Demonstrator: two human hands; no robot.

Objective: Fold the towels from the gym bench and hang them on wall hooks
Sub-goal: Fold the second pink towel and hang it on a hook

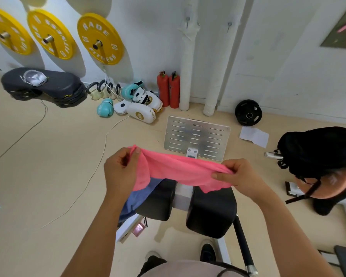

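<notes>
A pink towel (178,168) is stretched between my two hands above the black gym bench pads (210,212). My left hand (120,168) pinches its left end, and my right hand (236,172) grips its right end. A blue towel (140,194) lies draped over the left bench pad, partly hidden under the pink one. Two small metal wall hooks show high on the white wall, one hook (187,19) on the left and another hook (229,24) to its right.
A metal footplate (196,136) stands beyond the bench. Two red fire extinguishers (168,89), boxing gloves (140,102) and white pipes line the wall. Another person (324,162) crouches at right. Yellow weight plates (100,39) hang on the left wall. Cables cross the floor.
</notes>
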